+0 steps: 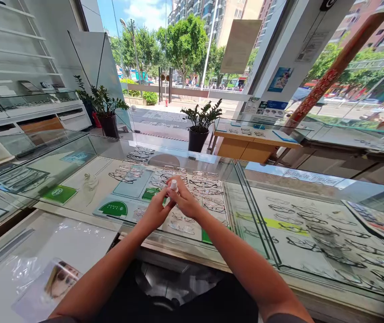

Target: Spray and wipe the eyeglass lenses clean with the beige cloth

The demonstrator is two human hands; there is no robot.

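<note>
Both my hands meet over the glass display counter [239, 197], above rows of eyeglass frames [208, 184]. My right hand [185, 200] is closed round a small bottle with a white cap [174, 185], held upright. My left hand [154, 211] comes in from the left, fingers curled and pressed against the bottle's lower part and the right hand. What lies under the fingers is hidden. A crumpled clear cloth or bag [89, 183] lies on the glass to the left.
Green brand cards [59, 194] lie inside the case. Two potted plants [200, 123] stand beyond the counter, with a wooden display table [255, 141] behind. Shelves [17, 58] line the left wall. A white sheet with a printed picture [59, 280] lies at the near left.
</note>
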